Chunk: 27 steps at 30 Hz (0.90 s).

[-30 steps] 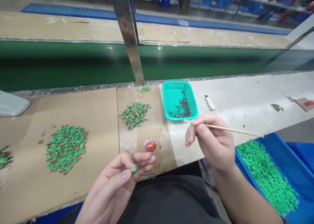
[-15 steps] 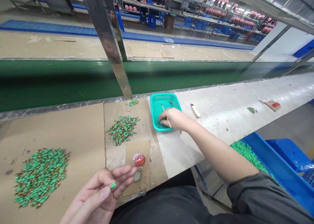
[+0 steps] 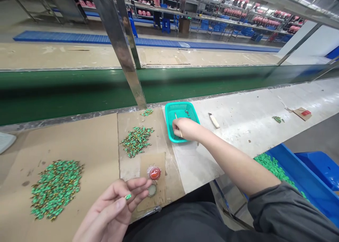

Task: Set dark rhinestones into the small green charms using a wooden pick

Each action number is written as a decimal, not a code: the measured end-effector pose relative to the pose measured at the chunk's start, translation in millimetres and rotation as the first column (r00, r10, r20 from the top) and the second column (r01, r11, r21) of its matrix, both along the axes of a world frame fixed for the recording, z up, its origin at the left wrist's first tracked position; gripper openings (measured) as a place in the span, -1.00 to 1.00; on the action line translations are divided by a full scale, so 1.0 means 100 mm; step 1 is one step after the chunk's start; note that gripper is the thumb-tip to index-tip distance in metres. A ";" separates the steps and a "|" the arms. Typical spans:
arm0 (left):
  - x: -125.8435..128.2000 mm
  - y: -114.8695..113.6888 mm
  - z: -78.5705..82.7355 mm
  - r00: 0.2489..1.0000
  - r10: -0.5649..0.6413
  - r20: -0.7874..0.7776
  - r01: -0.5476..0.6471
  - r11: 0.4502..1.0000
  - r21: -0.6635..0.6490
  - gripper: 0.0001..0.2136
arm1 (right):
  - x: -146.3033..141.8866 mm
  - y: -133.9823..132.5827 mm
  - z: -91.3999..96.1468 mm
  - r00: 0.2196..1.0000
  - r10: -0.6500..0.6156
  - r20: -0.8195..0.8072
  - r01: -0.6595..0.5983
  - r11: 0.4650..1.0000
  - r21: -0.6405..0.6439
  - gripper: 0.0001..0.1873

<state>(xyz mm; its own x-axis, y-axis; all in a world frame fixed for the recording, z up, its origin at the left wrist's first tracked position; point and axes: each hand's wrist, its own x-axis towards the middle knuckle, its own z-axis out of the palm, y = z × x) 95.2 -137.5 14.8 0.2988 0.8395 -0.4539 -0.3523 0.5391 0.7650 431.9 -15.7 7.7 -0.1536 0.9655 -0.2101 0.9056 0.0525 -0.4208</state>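
Observation:
My left hand (image 3: 112, 204) pinches a small green piece (image 3: 128, 196) between thumb and forefinger, its other fingers extended. My right hand (image 3: 186, 127) reaches into a teal plastic basket (image 3: 181, 112), a thin wooden stick (image 3: 176, 116) in its grip. Its fingertips are down among tiny dark bits and partly hidden. Close beyond my left fingers, a round dish of red-orange stuff (image 3: 155, 173) and a greyish bottle-cap-like disc (image 3: 152, 190) sit on a cardboard piece (image 3: 160, 160).
Piles of small green-and-gold pieces lie on cardboard: a large one (image 3: 57, 189), a medium one (image 3: 137, 140) and a small one (image 3: 146, 112). A pale-handled cutter (image 3: 214, 121) lies right of the basket. A metal post (image 3: 132, 76) rises behind. Blue bin (image 3: 286, 157) holds green pieces below, right.
The view has shifted slightly, so everything appears a little further right. My right fingers have curled in more at the basket; my left hand keeps its pinch on the green piece.

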 end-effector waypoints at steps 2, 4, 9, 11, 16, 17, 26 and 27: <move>0.00 0.00 0.01 1.000 -0.010 0.005 0.010 1.000 0.010 -0.75 | 0.07 -0.06 0.03 0.995 -0.052 -0.086 0.059 0.995 0.079 -0.77; 0.00 -0.01 0.03 1.000 -0.017 0.010 0.017 1.000 0.022 -0.77 | 0.13 -0.17 0.08 0.975 -0.091 -0.201 0.125 0.979 0.164 -0.88; 0.03 0.00 0.10 0.990 -0.120 0.075 0.113 0.990 0.089 -0.81 | 0.09 -0.65 0.31 0.875 -0.026 -0.483 0.200 0.928 0.314 -0.86; 0.06 0.00 0.14 0.982 -0.161 0.098 0.150 0.983 0.107 -0.83 | -0.03 -0.88 0.39 0.834 0.031 -0.550 0.201 0.912 0.357 -0.85; 0.18 -0.04 0.26 0.977 -0.191 0.090 0.178 0.975 0.135 -0.84 | -0.49 -1.35 0.46 0.603 0.147 -0.784 0.189 0.928 0.320 -0.89; 0.21 -0.05 0.29 0.976 -0.197 0.091 0.183 0.973 0.143 -0.84 | -0.58 -1.43 0.46 0.533 0.139 -0.835 0.191 0.941 0.278 -0.87; 0.33 -0.13 0.39 0.982 -0.188 0.019 0.182 0.968 0.171 -0.75 | -0.83 -1.65 0.48 0.436 0.169 -0.884 0.188 0.943 0.273 -0.87; 0.33 -0.14 0.39 0.981 -0.194 0.006 0.190 0.965 0.180 -0.73 | -0.83 -1.64 0.48 0.460 0.191 -0.867 0.177 0.938 0.300 -0.86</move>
